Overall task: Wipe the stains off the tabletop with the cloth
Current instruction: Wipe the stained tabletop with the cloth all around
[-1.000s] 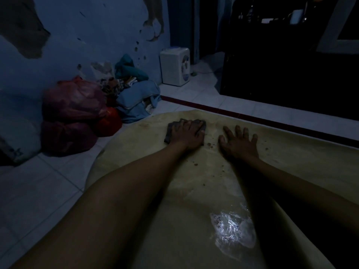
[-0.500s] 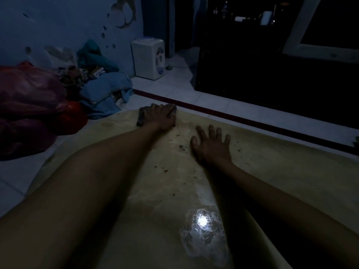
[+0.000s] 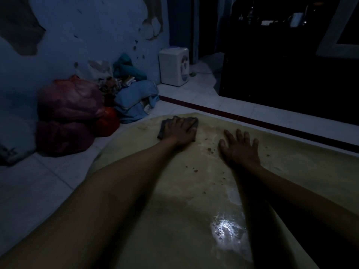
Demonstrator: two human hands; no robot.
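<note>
The room is dim. A pale yellowish tabletop (image 3: 174,220) fills the lower middle of the view. My left hand (image 3: 181,131) lies flat on a dark cloth (image 3: 161,129) near the table's far edge, fingers spread and pressing it down. To its right, my right hand (image 3: 240,150) rests flat on the bare surface with the fingers spread apart. Dark crumbs and stains (image 3: 209,150) dot the tabletop between and below the two hands. A wet patch (image 3: 223,229) shines close to me.
Red and maroon plastic bags (image 3: 68,105) and a heap of blue cloths (image 3: 136,100) lie on the tiled floor at the left wall. A small white appliance (image 3: 173,66) stands at the back. Dark furniture (image 3: 291,74) fills the right.
My left hand stays pressed on the cloth at the table's far edge and my right hand stays flat beside it. The view swung left and back again.
</note>
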